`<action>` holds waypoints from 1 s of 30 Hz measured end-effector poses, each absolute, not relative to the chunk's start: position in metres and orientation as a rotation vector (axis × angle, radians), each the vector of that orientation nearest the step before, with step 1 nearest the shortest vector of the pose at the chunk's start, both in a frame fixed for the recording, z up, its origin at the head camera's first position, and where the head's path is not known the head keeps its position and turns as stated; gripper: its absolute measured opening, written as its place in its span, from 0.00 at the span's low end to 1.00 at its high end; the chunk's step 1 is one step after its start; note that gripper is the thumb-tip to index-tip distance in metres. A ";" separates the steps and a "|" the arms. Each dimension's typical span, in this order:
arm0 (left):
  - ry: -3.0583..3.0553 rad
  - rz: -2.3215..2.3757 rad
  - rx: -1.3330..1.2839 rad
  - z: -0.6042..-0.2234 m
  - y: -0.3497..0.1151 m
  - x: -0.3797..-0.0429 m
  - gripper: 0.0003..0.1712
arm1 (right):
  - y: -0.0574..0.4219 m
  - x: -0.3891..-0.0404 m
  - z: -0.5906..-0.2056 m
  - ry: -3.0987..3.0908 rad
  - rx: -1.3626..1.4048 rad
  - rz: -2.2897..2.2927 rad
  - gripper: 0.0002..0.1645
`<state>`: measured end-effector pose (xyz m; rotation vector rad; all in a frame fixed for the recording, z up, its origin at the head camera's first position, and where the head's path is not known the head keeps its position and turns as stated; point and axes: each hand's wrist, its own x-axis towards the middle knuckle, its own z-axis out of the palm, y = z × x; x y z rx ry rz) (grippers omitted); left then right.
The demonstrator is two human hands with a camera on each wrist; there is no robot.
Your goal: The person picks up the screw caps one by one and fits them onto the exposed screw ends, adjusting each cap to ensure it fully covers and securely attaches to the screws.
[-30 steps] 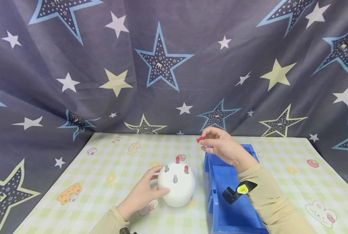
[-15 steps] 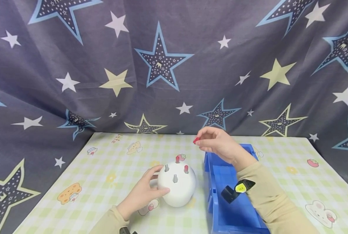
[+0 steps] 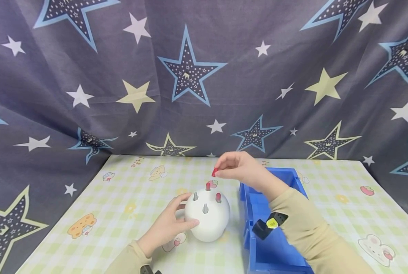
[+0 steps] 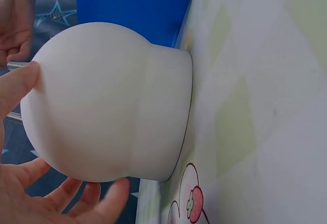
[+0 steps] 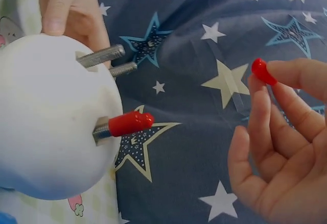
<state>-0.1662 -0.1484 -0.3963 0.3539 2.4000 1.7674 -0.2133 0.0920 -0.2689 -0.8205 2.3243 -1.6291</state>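
The small red cap (image 3: pixel 214 172) is pinched between thumb and fingertip of the right hand (image 3: pixel 239 168), held in the air above and just behind the white rounded holder (image 3: pixel 207 222), whose top carries four metal pegs, two red-capped and two bare. The left hand (image 3: pixel 168 225) grips the holder's side on the checked surface (image 3: pixel 98 213), with the blue bin (image 3: pixel 276 247) just beside it and a star-printed curtain (image 3: pixel 121 68) behind. The right wrist view shows one capped peg (image 5: pixel 125 124) and two bare pegs (image 5: pixel 104 60) close up, while the left wrist view shows the holder's base flat on the surface.
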 end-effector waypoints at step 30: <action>2.363 1.780 0.380 -0.392 -0.148 -0.163 0.42 | 0.059 -0.194 -0.262 2.556 -1.245 -0.948 0.05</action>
